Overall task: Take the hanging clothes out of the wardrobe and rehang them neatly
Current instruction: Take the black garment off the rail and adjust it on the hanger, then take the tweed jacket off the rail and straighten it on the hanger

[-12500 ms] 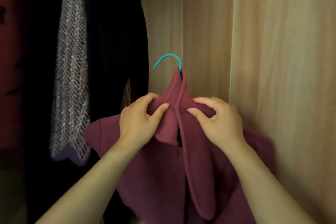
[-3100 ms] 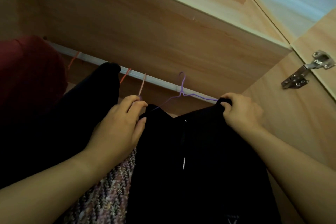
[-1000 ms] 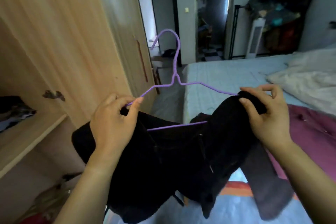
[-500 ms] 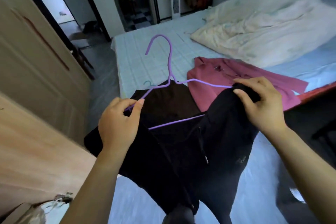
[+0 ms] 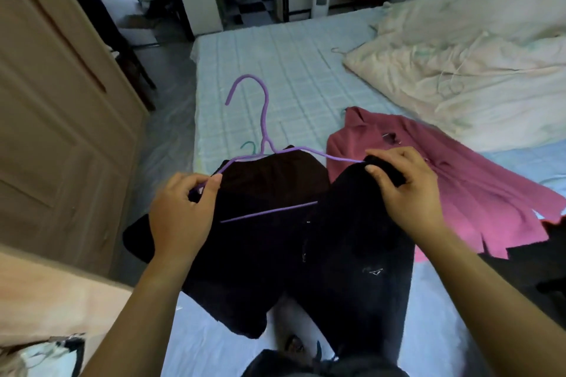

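A black fleece garment [image 5: 346, 242] with a drawstring is held in the air above the near edge of the pale checked bed [image 5: 291, 55]. It is draped over a thin purple wire hanger [image 5: 264, 119] whose hook points to twelve o'clock. The hanger's lower bar is exposed across the front of the cloth, and the garment sits lopsided, bunched high at the two o'clock end and sagging at eight o'clock.

The step is judged to be bringing the garment to the bed so that it can be freed from the hanger and straightened. For this to go well, the wire should be kept level and both shoulders supported until the cloth is laid flat on a bare patch of mattress. The purple hook should be kept clear of the small teal hanger hook [image 5: 249, 145] just beyond it.

The left hand [image 5: 180, 211] is placed at nine o'clock of the garment. Its thumb and forefinger are closed in a pinch on the hanger's left arm, and whether cloth is caught in the pinch cannot be told. The right hand [image 5: 407, 193] is placed at two o'clock, its fingers [image 5: 378, 176] curled round a wad of black cloth at the end of the right arm.

A dark brown garment [image 5: 269, 174] lies at twelve o'clock, a magenta wool coat [image 5: 459, 187] at three o'clock, and a cream duvet [image 5: 459, 55] farther off at one o'clock.
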{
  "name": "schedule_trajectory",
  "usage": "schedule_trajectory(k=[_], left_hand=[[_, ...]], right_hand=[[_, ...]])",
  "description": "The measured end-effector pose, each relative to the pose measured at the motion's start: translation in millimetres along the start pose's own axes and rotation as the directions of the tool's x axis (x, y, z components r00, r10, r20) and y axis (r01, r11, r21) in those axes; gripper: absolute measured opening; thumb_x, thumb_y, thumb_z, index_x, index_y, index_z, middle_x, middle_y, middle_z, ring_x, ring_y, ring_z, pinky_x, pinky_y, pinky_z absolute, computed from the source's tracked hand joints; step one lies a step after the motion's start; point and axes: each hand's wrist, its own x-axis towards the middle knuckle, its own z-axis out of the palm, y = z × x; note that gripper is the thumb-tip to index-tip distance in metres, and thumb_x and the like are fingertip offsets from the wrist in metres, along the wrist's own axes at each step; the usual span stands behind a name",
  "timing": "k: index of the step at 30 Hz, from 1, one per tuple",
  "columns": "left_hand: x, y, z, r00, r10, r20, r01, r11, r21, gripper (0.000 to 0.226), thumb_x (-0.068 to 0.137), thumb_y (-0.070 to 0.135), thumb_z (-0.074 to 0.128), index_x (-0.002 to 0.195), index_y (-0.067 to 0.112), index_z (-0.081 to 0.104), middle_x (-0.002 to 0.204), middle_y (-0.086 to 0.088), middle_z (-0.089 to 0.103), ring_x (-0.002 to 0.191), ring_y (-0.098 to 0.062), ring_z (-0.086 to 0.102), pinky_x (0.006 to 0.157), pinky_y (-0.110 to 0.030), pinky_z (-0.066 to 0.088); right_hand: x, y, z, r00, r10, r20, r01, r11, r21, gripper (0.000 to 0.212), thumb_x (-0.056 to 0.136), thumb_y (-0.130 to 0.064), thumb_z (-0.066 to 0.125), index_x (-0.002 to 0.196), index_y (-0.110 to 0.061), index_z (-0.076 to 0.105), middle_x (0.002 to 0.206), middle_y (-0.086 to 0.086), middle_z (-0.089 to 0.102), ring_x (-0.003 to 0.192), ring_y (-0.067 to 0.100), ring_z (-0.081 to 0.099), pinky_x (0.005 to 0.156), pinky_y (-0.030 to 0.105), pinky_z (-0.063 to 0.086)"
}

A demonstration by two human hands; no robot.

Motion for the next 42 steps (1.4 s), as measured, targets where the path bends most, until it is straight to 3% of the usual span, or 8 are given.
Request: schedule_trajectory(k=[12,19,21,23,26,31,37,42], left_hand=[[120,-56,64,0.993,-0.115,0.013,0.110,0.974,0.197,0.024,0.090,0.038,0.056,0.075,0.021,0.064,0.075,0.008,0.050,0.070,-0.012,0.048,0.064,-0.027,0.033],[192,-97,125,0.956,-0.284,0.077,0.229,0.882,0.411,0.029,0.090,0.043,0.054,0.096,0.020,0.071,0.093,-0.003,0.057,0.085,-0.025,0.059,0.067,-0.031,0.040],[200,-107,142,0.929,-0.351,0.115,0.262,0.846,0.465,0.033,0.091,0.045,0.052,0.110,0.022,0.066,0.110,-0.006,0.057,0.097,-0.027,0.058,0.077,-0.035,0.044],[197,-116,156,0.892,-0.412,0.186,0.270,0.816,0.511,0.046,0.090,0.054,0.045,0.122,0.024,0.059,0.122,-0.007,0.054,0.109,-0.028,0.054,0.088,-0.040,0.045],[175,-123,173,0.845,-0.475,0.246,0.287,0.790,0.541,0.072,0.081,0.069,0.020,0.129,0.027,0.052,0.130,-0.007,0.052,0.117,-0.028,0.050,0.095,-0.046,0.043],[108,-122,177,0.778,-0.591,0.215,0.400,0.729,0.555,0.072,0.082,0.068,0.017,0.134,0.029,0.048,0.141,-0.005,0.045,0.129,-0.024,0.041,0.103,-0.049,0.037],[44,-110,139,0.746,-0.659,0.101,0.511,0.663,0.548,0.070,0.083,0.067,0.017,0.135,0.030,0.046,0.141,0.001,0.045,0.130,-0.021,0.041,0.108,-0.044,0.035],[-3,-116,74,0.704,-0.704,-0.097,0.646,0.577,0.500,0.068,0.082,0.066,0.022,0.132,0.030,0.050,0.139,0.000,0.048,0.131,-0.022,0.041,0.107,-0.045,0.033]], right_hand=[[142,69,133,0.967,0.003,0.254,-0.011,0.999,0.033,0.023,0.085,-0.018,0.066,0.108,-0.019,0.069,0.093,-0.003,0.057,0.084,0.005,0.054,0.077,0.002,0.034],[200,138,217,0.891,0.029,0.453,-0.021,1.000,-0.022,0.025,0.088,-0.024,0.063,0.112,-0.019,0.066,0.098,0.002,0.060,0.088,0.016,0.058,0.077,0.023,0.041],[209,155,242,0.831,0.063,0.553,-0.007,0.995,-0.103,0.029,0.090,-0.026,0.060,0.118,-0.018,0.062,0.109,0.005,0.058,0.094,0.022,0.060,0.079,0.032,0.047],[212,162,264,0.717,0.131,0.685,0.030,0.975,-0.218,0.037,0.091,-0.031,0.057,0.126,-0.018,0.056,0.128,0.007,0.050,0.105,0.027,0.058,0.084,0.039,0.048],[201,165,285,0.577,0.097,0.811,0.168,0.958,-0.234,0.048,0.092,-0.037,0.054,0.134,-0.014,0.048,0.140,0.010,0.042,0.117,0.030,0.052,0.094,0.040,0.043],[157,147,294,0.370,0.064,0.927,0.368,0.906,-0.210,0.060,0.094,-0.053,0.036,0.144,-0.020,0.032,0.151,0.006,0.031,0.138,0.023,0.029,0.113,0.045,0.018],[109,91,291,0.243,-0.064,0.968,0.431,0.901,-0.049,0.089,0.077,-0.069,0.000,0.144,-0.020,0.032,0.151,0.004,0.030,0.141,0.022,0.023,0.115,0.046,0.012],[64,15,315,0.146,-0.270,0.952,0.502,0.849,0.164,0.082,0.082,-0.067,0.010,0.140,-0.018,0.041,0.147,0.008,0.038,0.137,0.026,0.031,0.112,0.049,0.019]])
